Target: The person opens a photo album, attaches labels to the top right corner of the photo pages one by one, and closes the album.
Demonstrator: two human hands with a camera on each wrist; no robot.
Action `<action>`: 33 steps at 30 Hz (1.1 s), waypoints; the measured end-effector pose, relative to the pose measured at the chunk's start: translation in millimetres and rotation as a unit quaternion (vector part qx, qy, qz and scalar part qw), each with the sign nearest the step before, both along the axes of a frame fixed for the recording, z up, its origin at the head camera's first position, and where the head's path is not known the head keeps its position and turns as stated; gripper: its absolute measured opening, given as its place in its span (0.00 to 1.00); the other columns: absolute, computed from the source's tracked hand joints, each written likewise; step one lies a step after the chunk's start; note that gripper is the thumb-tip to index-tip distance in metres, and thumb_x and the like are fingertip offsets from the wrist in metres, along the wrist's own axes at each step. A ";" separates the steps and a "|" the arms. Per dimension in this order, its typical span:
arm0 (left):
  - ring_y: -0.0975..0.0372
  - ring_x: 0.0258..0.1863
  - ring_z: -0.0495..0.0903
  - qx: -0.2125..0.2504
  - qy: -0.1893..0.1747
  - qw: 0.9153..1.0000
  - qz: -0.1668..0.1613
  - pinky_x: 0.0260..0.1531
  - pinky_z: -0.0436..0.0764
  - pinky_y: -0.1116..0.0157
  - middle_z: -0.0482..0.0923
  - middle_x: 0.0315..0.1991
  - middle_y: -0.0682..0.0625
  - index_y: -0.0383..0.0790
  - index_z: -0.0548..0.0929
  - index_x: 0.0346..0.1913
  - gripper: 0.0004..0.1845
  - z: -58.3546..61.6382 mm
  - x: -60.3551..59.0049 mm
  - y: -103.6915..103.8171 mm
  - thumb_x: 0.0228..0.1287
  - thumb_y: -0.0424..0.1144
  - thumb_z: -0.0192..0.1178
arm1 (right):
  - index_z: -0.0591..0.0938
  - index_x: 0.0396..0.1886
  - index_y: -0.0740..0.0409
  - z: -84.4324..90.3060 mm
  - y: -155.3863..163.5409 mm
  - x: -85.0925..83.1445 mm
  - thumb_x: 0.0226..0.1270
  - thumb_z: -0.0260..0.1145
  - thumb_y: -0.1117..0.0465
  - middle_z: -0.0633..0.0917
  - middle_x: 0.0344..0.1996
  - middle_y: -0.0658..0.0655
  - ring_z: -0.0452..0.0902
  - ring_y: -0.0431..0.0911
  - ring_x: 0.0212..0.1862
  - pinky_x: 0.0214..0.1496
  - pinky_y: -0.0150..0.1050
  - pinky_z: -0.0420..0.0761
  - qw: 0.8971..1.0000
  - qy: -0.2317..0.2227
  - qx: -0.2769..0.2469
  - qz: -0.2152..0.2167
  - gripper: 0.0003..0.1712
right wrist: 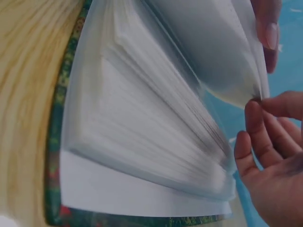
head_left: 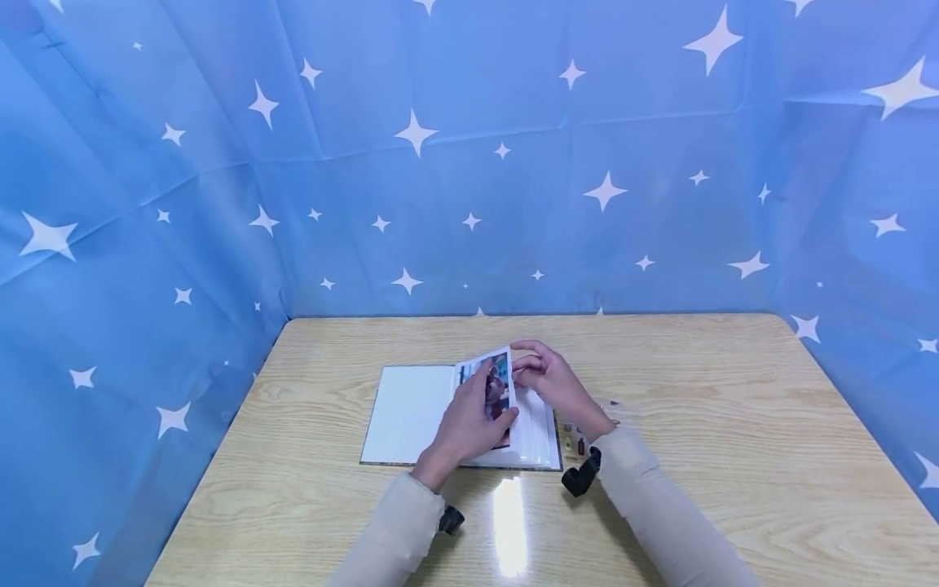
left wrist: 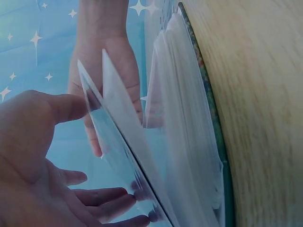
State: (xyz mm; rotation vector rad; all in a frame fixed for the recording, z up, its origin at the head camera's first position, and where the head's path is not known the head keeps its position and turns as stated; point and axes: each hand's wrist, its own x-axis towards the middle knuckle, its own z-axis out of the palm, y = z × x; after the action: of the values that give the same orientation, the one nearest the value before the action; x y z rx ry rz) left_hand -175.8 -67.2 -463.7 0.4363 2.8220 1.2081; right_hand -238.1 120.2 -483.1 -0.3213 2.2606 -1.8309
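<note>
Mid-step: you're lifting one sleeve page of the open photo album [head_left: 411, 416] lying flat near the table's [head_left: 734, 424] middle.

Your left hand [head_left: 465, 424] holds the raised page [head_left: 493, 390] with curled fingers on its photo face; your right hand [head_left: 553, 385] pinches the page's top edge. Looks like a page turn or a photo going into a pocket, wrist views too blurred to confirm. Next move needs the sleeve held steady without creasing it.
</note>
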 end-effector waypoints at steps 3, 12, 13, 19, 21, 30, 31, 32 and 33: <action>0.53 0.58 0.76 0.018 -0.006 1.000 0.002 0.56 0.76 0.53 0.71 0.66 0.38 0.39 0.51 0.79 0.46 2.3 0.0 -0.5 0.64 0.47 0.62 | 0.69 0.69 0.57 -1.7 0.0 -0.5 0.71 0.57 0.71 0.86 0.47 0.63 0.83 0.48 0.47 0.49 0.40 0.81 1.000 0.001 0.006 0.000 0.28; 0.61 0.31 0.82 0.019 0.014 0.998 0.063 0.32 0.79 0.64 0.88 0.39 0.43 0.34 0.62 0.74 0.39 7.3 0.3 1.4 0.59 0.38 0.61 | 0.67 0.69 0.62 -5.8 1.3 -2.0 0.72 0.56 0.74 0.84 0.46 0.67 0.81 0.58 0.48 0.50 0.48 0.82 1.000 -0.029 0.003 0.007 0.27; 0.62 0.30 0.83 0.020 0.018 0.997 0.067 0.31 0.79 0.65 0.88 0.36 0.45 0.34 0.63 0.73 0.39 8.1 0.6 1.5 0.58 0.37 0.61 | 0.67 0.69 0.63 -6.5 1.3 -2.3 0.72 0.56 0.74 0.84 0.46 0.68 0.81 0.59 0.49 0.51 0.50 0.82 0.999 -0.031 0.003 0.007 0.27; 0.69 0.19 0.77 0.031 0.023 0.995 0.088 0.20 0.74 0.70 0.84 0.22 0.54 0.33 0.67 0.71 0.38 12.6 2.4 1.6 0.54 0.29 0.63 | 0.69 0.69 0.59 -9.0 1.1 -1.4 0.72 0.56 0.73 0.84 0.46 0.66 0.81 0.56 0.49 0.50 0.47 0.82 1.000 -0.030 0.009 -0.001 0.26; 0.70 0.20 0.78 0.034 0.022 0.994 0.098 0.21 0.75 0.70 0.85 0.22 0.54 0.34 0.69 0.70 0.37 13.8 2.7 1.6 0.54 0.28 0.64 | 0.69 0.68 0.58 -9.2 0.7 -0.6 0.72 0.56 0.72 0.84 0.46 0.65 0.81 0.54 0.48 0.49 0.44 0.83 1.000 -0.028 0.011 -0.005 0.26; 0.65 0.27 0.85 0.062 0.014 0.991 0.121 0.41 0.82 0.59 0.87 0.23 0.53 0.35 0.73 0.67 0.34 14.8 3.7 -0.1 0.56 0.33 0.72 | 0.71 0.65 0.54 -9.2 -0.5 1.5 0.77 0.55 0.62 0.85 0.38 0.60 0.81 0.49 0.40 0.45 0.41 0.79 0.999 -0.028 0.036 -0.025 0.19; 0.65 0.27 0.86 0.068 0.009 0.990 0.123 0.42 0.82 0.59 0.86 0.22 0.53 0.35 0.73 0.67 0.34 14.9 3.9 -0.6 0.56 0.34 0.73 | 0.71 0.65 0.53 -9.1 -0.8 1.6 0.78 0.55 0.60 0.85 0.37 0.60 0.80 0.49 0.39 0.45 0.41 0.78 0.998 -0.028 0.041 -0.025 0.19; 0.65 0.27 0.86 0.073 0.007 0.989 0.125 0.43 0.82 0.58 0.86 0.22 0.54 0.35 0.73 0.67 0.35 14.8 3.9 -1.0 0.56 0.34 0.73 | 0.71 0.65 0.54 -9.0 -1.2 1.6 0.77 0.56 0.59 0.85 0.37 0.60 0.80 0.49 0.39 0.44 0.41 0.78 0.999 -0.028 0.040 -0.024 0.19; 0.65 0.28 0.86 0.077 0.003 0.989 0.128 0.44 0.82 0.58 0.86 0.22 0.54 0.35 0.73 0.67 0.35 14.6 4.0 -1.4 0.56 0.35 0.73 | 0.71 0.65 0.54 -8.9 -1.7 1.7 0.77 0.56 0.60 0.85 0.38 0.60 0.80 0.49 0.39 0.44 0.41 0.78 0.999 -0.026 0.041 -0.024 0.20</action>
State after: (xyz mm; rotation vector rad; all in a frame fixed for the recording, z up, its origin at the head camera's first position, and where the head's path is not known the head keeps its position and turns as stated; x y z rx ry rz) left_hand -171.8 -68.5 -449.1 0.0819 2.8686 1.4791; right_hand -236.3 118.4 -492.0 -0.2035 2.3187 -1.7430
